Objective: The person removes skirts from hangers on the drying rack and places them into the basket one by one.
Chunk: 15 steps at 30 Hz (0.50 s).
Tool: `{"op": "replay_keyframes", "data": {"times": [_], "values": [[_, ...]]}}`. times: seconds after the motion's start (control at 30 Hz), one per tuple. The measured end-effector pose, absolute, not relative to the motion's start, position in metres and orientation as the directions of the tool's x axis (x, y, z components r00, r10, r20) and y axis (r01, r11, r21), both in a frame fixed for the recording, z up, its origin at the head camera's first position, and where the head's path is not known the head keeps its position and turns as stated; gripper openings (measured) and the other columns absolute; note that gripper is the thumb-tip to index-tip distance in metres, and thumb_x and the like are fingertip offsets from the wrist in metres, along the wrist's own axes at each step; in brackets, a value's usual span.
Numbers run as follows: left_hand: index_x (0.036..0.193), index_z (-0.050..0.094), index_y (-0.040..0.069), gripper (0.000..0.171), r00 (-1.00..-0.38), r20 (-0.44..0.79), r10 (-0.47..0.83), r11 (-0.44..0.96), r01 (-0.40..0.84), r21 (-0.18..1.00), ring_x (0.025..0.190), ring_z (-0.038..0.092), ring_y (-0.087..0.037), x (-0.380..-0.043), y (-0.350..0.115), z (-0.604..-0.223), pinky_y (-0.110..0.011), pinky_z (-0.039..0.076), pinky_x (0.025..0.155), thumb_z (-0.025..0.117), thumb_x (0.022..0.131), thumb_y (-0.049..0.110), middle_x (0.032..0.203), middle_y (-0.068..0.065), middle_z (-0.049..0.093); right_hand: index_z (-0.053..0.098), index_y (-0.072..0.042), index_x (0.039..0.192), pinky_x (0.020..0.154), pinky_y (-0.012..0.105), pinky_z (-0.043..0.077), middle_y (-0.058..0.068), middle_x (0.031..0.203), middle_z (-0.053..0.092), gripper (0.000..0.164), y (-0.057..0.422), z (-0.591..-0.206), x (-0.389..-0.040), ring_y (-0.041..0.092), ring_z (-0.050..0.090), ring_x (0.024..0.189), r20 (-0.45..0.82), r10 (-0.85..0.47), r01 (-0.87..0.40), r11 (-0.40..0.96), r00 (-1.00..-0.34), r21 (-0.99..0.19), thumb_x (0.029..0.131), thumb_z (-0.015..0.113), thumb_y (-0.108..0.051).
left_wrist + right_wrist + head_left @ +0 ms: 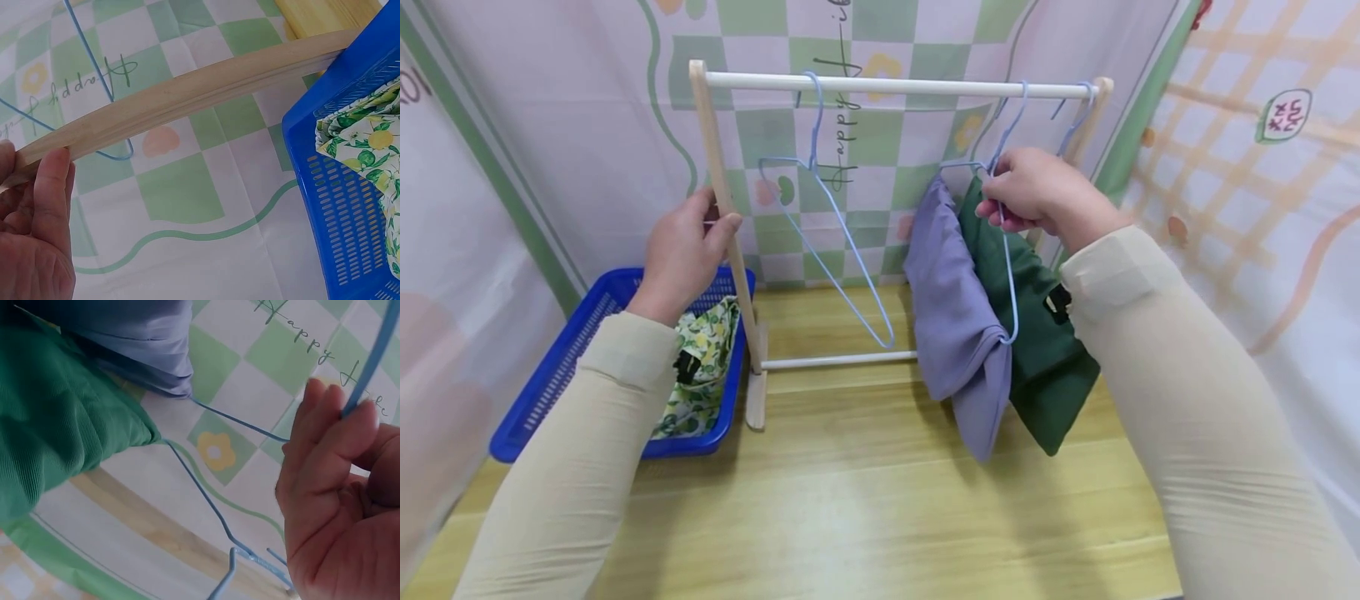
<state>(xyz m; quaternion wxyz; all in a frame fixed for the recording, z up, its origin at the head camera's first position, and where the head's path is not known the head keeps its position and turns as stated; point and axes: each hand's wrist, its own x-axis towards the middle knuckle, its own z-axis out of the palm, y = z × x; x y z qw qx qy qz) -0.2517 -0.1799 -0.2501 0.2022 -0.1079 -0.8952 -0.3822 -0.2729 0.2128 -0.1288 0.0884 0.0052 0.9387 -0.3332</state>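
Hanger (1008, 258) at 2 o'clock on rack (910, 84), hook (1013, 125) toward 1, long axis near 12–6, purple cloth (958, 308) on it. Right hand (1033, 196) pinches it; left hand (677, 254) pinches rack post (739, 275). Three hangers, two hung cloths, one basket (688, 447).

Before you, the wooden rack (716, 158) stands upright, a blue hanger (1012, 287) on its white rail (910, 85) bearing lavender cloth (951, 292).

A gap is left between the bare hanger (851, 237) and lavender cloth (951, 292); rightward, passage is blocked by green cloth (1045, 367).
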Motion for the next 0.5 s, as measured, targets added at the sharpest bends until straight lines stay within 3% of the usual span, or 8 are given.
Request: {"op": "replay_keyframes", "data": {"times": [0.33,0.5], "values": [[0.139,0.056,0.002,0.045,-0.895,0.444,0.032,0.687,0.342,0.641,0.100,0.070,-0.034,-0.251,-0.178,-0.251,-0.049,0.058,0.083,0.048,0.111,0.037,0.126,-0.020,0.068,0.058,0.003,0.121,0.059,0.020,0.057,0.001,0.089,0.066,0.029,0.205,-0.136,-0.279,0.003,0.061,0.059,-0.059,-0.038,0.006,0.795,-0.998,-0.606,0.110,0.048,-0.021],[0.140,0.056,0.003,0.045,-0.898,0.438,0.026,0.684,0.336,0.648,0.102,0.070,-0.035,-0.251,-0.177,-0.251,-0.049,0.059,0.085,0.049,0.111,0.037,0.127,-0.020,0.067,0.058,0.001,0.120,0.060,0.020,0.057,0.001,0.091,0.066,0.025,0.201,-0.138,-0.280,0.004,0.061,0.061,-0.031,-0.032,-0.007,0.798,-0.999,-0.602,0.108,0.048,-0.019]]}}
